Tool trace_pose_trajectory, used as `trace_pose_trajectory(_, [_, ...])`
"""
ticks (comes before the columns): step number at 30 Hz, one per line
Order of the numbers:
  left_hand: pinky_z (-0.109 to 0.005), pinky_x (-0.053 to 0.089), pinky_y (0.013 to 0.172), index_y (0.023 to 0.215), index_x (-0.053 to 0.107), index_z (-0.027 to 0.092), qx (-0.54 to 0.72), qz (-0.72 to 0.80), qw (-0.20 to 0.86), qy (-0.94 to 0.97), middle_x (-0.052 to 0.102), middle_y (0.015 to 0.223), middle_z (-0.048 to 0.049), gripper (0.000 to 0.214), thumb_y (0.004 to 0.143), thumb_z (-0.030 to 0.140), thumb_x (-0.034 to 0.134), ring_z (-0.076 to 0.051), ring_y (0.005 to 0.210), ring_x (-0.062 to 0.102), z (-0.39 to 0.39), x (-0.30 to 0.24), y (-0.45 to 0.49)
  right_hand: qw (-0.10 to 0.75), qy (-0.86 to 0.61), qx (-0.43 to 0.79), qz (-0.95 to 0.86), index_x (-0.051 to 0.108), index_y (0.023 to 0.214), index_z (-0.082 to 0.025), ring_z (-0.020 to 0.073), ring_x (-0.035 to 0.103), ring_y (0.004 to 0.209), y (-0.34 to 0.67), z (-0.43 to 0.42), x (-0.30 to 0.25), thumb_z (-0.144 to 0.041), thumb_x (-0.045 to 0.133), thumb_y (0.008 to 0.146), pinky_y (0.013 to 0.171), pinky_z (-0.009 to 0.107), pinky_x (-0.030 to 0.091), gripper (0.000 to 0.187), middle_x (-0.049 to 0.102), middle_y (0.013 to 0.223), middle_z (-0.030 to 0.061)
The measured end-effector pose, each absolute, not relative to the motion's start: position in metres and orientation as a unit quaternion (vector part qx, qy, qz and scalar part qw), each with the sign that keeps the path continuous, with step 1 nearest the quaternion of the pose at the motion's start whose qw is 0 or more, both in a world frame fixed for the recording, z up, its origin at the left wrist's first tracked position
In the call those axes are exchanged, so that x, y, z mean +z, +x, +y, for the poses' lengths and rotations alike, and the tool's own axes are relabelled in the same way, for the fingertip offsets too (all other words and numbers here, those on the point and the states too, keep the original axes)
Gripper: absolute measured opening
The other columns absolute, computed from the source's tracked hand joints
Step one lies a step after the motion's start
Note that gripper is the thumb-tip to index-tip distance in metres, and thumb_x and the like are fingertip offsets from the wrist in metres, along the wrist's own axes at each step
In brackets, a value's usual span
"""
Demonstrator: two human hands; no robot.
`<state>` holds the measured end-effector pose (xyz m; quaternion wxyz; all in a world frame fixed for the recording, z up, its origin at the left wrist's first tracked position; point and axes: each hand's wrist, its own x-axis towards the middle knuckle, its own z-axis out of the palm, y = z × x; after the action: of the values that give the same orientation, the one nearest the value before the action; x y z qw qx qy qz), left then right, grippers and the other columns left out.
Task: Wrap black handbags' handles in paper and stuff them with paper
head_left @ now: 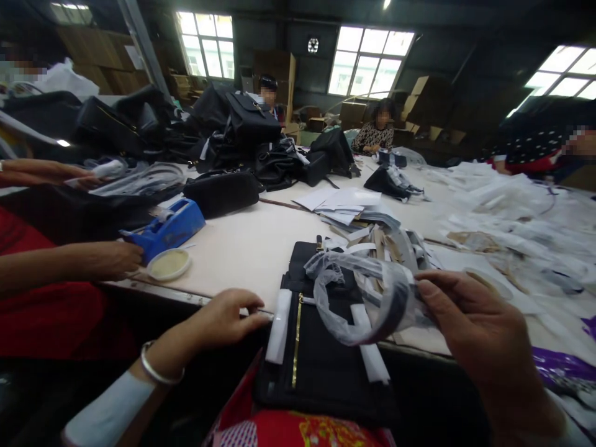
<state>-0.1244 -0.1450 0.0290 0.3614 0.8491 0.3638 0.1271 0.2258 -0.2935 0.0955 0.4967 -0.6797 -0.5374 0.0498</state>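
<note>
A black bag (321,347) with a gold zipper lies against the table edge and over my lap. White wrapping (278,326) covers a strip on each side of it. My left hand (221,320) is at the bag's left side, thumb tip by the white wrapping; its fingers are loosely curved, with a gap between thumb and forefinger and nothing visible in them. Above the bag, my right hand (479,329) pinches one end of a looped strap in clear plastic wrap (356,316). The loop hangs over the bag's upper part.
Left of me, a co-worker's hand (109,259) is beside a blue tape dispenser (170,230) and a tape roll (170,264). Black bags (251,118) are piled behind. Papers (344,202) and cardboard strips lie ahead; white wrapping sheets (512,211) cover the right.
</note>
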Motion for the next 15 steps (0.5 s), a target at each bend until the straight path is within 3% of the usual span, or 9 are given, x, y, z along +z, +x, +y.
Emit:
trace_pose_trajectory(4, [-0.036,0.052,0.087,0.112,0.068,0.017,0.313,0.292,0.258,0.866,0.070,0.105,-0.0099,0.036,0.085,0.039,0.063,-0.023,0.094,0.065,-0.116,0.090,-0.076,0.361,-0.543,-0.168,-0.739,0.070,0.097,-0.024,0.0178,0.066,0.069,0.206,-0.282,0.131,-0.027,0.066,0.087,0.066,0.029,0.051,0.011,0.072,0.080,0.0033])
trace_pose_trajectory(7, [-0.033,0.048,0.095,0.116,0.067,0.016,0.315,0.142,0.251,0.904,0.067,0.116,-0.0110,0.033,0.086,0.029,0.060,-0.022,0.105,0.061,-0.114,0.123,-0.024,0.307,-0.420,-0.207,-0.829,0.068,0.097,-0.021,0.0153,0.063,0.063,0.194,-0.256,0.148,-0.022,0.064,0.086,0.061,0.027,0.047,0.011,0.070,0.074,0.0030])
trace_pose_trajectory(11, [-0.022,0.045,0.063,0.086,0.071,0.014,0.129,0.064,0.322,0.936,0.065,0.074,-0.0003,0.016,0.081,0.024,0.059,-0.014,0.068,0.058,-0.113,0.130,0.020,0.345,-0.392,-0.183,-0.833,0.068,0.089,-0.019,0.0149,0.064,0.064,0.188,-0.226,0.150,-0.022,0.059,0.088,0.063,0.026,0.048,0.009,0.069,0.073,0.0035])
trace_pose_trajectory(15, [-0.020,0.035,0.051,0.068,0.060,0.013,0.085,0.091,0.370,0.921,0.052,0.060,0.0029,0.022,0.083,0.027,0.053,-0.009,0.055,0.044,-0.109,0.111,0.020,0.384,-0.445,-0.106,-0.802,0.069,0.095,-0.018,0.0193,0.070,0.078,0.196,-0.225,0.120,-0.023,0.057,0.090,0.073,0.029,0.053,0.013,0.074,0.085,0.0071])
